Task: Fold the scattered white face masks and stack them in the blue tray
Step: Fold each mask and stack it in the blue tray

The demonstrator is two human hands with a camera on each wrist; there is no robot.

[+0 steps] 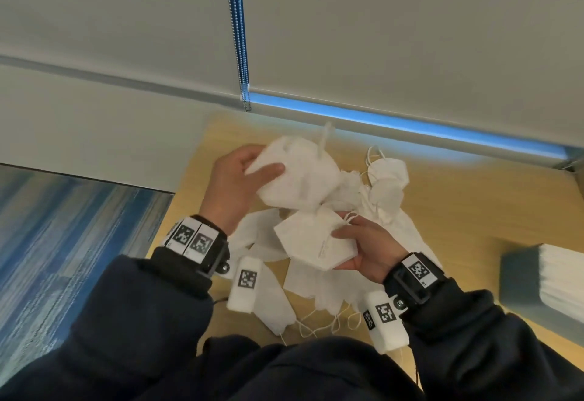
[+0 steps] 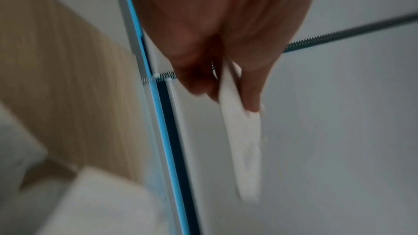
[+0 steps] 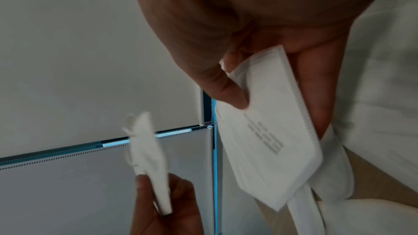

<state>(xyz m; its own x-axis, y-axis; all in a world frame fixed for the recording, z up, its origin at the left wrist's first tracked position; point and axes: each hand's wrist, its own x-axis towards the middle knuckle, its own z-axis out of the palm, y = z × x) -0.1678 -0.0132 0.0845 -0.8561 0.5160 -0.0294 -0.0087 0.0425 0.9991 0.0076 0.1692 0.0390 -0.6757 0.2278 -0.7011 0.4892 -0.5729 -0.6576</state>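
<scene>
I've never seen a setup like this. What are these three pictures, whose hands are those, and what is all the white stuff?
No machine here: a person wears three cameras, one on the head and one on each wrist. The head view looks down at a wooden table strewn with a pile of white face masks. The left hand grips one mask; the right hand holds a flat folded mask, seen closer in the right wrist view. The blue tray at the right already contains a white stack.
</scene>
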